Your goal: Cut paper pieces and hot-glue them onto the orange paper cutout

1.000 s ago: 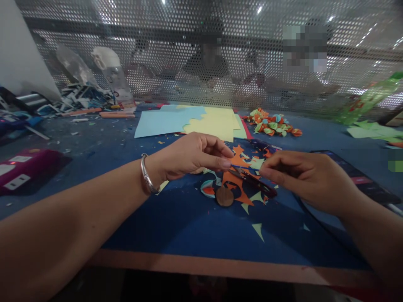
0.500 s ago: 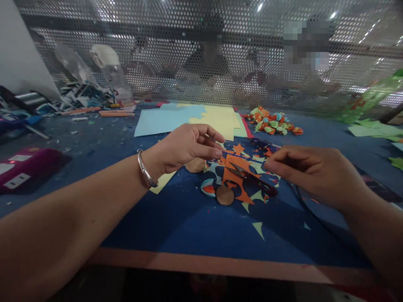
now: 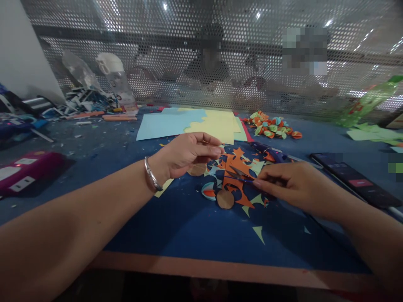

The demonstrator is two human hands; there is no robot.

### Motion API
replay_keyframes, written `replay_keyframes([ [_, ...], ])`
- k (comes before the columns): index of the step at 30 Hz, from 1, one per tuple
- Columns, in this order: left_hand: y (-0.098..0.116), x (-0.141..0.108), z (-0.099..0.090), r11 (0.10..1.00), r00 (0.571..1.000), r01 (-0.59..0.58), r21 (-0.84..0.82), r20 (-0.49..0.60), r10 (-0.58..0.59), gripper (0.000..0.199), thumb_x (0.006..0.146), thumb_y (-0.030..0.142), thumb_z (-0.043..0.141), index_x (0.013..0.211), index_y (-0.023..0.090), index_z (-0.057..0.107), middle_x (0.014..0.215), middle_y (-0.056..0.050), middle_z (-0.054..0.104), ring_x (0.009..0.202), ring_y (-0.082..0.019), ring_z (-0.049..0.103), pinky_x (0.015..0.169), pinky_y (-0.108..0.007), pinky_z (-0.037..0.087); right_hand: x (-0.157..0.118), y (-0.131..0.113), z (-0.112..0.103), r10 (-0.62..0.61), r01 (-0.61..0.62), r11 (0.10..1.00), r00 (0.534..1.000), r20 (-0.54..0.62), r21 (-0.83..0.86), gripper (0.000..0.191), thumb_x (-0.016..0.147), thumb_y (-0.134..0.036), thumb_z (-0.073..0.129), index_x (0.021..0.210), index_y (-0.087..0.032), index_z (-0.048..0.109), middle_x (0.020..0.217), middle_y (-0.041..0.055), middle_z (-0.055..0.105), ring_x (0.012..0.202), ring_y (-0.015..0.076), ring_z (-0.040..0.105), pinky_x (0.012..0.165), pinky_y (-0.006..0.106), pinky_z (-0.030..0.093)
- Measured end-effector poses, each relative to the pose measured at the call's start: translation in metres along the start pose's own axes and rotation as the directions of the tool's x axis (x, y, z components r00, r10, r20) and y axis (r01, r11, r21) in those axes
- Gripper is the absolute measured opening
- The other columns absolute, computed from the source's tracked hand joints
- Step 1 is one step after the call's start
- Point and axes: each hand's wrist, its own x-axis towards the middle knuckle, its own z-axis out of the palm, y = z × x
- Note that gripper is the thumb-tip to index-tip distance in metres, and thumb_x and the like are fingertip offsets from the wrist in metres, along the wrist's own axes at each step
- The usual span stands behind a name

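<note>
My left hand (image 3: pixel 195 153), with a silver bangle on the wrist, hovers above the paper scraps. Its thumb and fingertips are pinched together; whatever may be between them is too small to make out. Lower and to the right, my right hand (image 3: pixel 283 180) pinches one end of a thin blue strip (image 3: pixel 242 178), which points left across orange paper. Scissors (image 3: pixel 237 171) lie on the scraps with their blades apart, their handles hidden by my right hand. Cut orange paper (image 3: pixel 231 161), a brown disc (image 3: pixel 225 199) and a folded blue-and-orange paper piece (image 3: pixel 208 191) lie close by.
Behind the scraps are blue and yellow sheets (image 3: pixel 170 123) and a pile of folded paper pieces (image 3: pixel 270 126). A blue glue gun (image 3: pixel 270 152) and a phone (image 3: pixel 355 180) lie right. Left are a magenta power strip (image 3: pixel 31 170) and a water bottle (image 3: pixel 118 84).
The blue strip was stretched between both hands; now only my right hand visibly holds it. That hand has moved down and left over the scissors' handles. My left hand stays nearly in place, still pinched.
</note>
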Motion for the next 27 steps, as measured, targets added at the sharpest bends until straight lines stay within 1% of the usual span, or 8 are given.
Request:
replay_keyframes([
  [3, -0.002, -0.004, 0.005, 0.997, 0.997, 0.065, -0.041, 0.041, -0.063, 0.018, 0.078, 0.012, 0.081, 0.091, 0.013, 0.069, 0.083, -0.003, 0.073, 0.064, -0.007, 0.064, 0.059, -0.020, 0.045, 0.000, -0.002, 0.002, -0.041, 0.041, 0.998, 0.999, 0.001, -0.042, 0.038, 0.091, -0.045, 0.060, 0.062, -0.021, 0.058, 0.052, -0.0026, 0.053, 0.046, 0.0111, 0.045, 0.045, 0.024, 0.030],
  [6, -0.004, -0.007, 0.009, 0.994, 0.994, 0.096, -0.045, 0.048, -0.093, 0.023, 0.077, 0.013, 0.082, 0.096, 0.015, 0.070, 0.084, -0.003, 0.073, 0.068, -0.008, 0.066, 0.059, -0.020, 0.045, 0.001, -0.002, 0.003, -0.051, 0.052, 0.997, 0.999, 0.018, -0.061, 0.037, 0.092, -0.045, 0.059, 0.064, -0.021, 0.061, 0.053, -0.0021, 0.056, 0.047, 0.0114, 0.048, 0.046, 0.024, 0.032],
  [11, -0.005, -0.012, 0.017, 0.998, 0.998, 0.030, -0.050, 0.061, -0.027, 0.024, 0.078, 0.001, 0.076, 0.098, 0.012, 0.068, 0.084, -0.002, 0.070, 0.070, -0.006, 0.064, 0.061, -0.018, 0.046, 0.001, -0.001, 0.002, -0.088, 0.087, 0.993, 0.996, -0.014, -0.079, 0.037, 0.096, -0.046, 0.056, 0.070, -0.021, 0.064, 0.056, -0.0019, 0.057, 0.049, 0.0117, 0.048, 0.049, 0.025, 0.034],
  [14, -0.006, -0.014, 0.023, 0.999, 1.000, -0.002, -0.041, 0.014, 0.003, 0.032, 0.074, -0.002, 0.076, 0.100, 0.012, 0.064, 0.084, -0.001, 0.069, 0.068, -0.006, 0.062, 0.062, -0.019, 0.045, 0.000, -0.002, 0.003, -0.086, 0.083, 0.995, 0.995, -0.046, -0.058, 0.036, 0.097, -0.047, 0.055, 0.076, -0.021, 0.068, 0.058, -0.0015, 0.058, 0.051, 0.0126, 0.049, 0.049, 0.026, 0.035],
  [17, -0.006, -0.016, 0.027, 0.999, 0.999, -0.002, -0.052, -0.034, 0.000, 0.038, 0.072, -0.003, 0.077, 0.101, 0.013, 0.059, 0.082, 0.000, 0.067, 0.066, -0.007, 0.061, 0.062, -0.020, 0.045, 0.000, -0.003, 0.003, -0.100, 0.098, 0.995, 0.992, -0.075, -0.032, 0.036, 0.097, -0.047, 0.055, 0.077, -0.020, 0.069, 0.060, -0.0008, 0.059, 0.053, 0.0133, 0.050, 0.051, 0.026, 0.036],
  [22, -0.008, -0.014, 0.028, 0.998, 0.998, 0.004, -0.060, -0.063, -0.008, 0.030, 0.075, 0.001, 0.074, 0.096, 0.015, 0.058, 0.076, 0.000, 0.065, 0.067, -0.008, 0.060, 0.065, -0.022, 0.044, 0.000, -0.004, 0.005, -0.132, 0.129, 0.991, 0.987, -0.095, -0.039, 0.035, 0.097, -0.045, 0.056, 0.076, -0.021, 0.068, 0.060, -0.0012, 0.058, 0.053, 0.0125, 0.049, 0.052, 0.026, 0.038],
  [27, -0.009, -0.010, 0.025, 0.998, 0.995, -0.046, -0.044, -0.095, 0.041, 0.022, 0.077, 0.007, 0.074, 0.091, 0.017, 0.060, 0.076, 0.001, 0.063, 0.066, -0.008, 0.058, 0.062, -0.023, 0.041, 0.001, -0.003, 0.006, -0.156, 0.152, 0.987, 0.982, -0.110, -0.052, 0.033, 0.097, -0.043, 0.057, 0.078, -0.020, 0.070, 0.060, -0.0014, 0.059, 0.052, 0.0120, 0.050, 0.053, 0.026, 0.038],
])
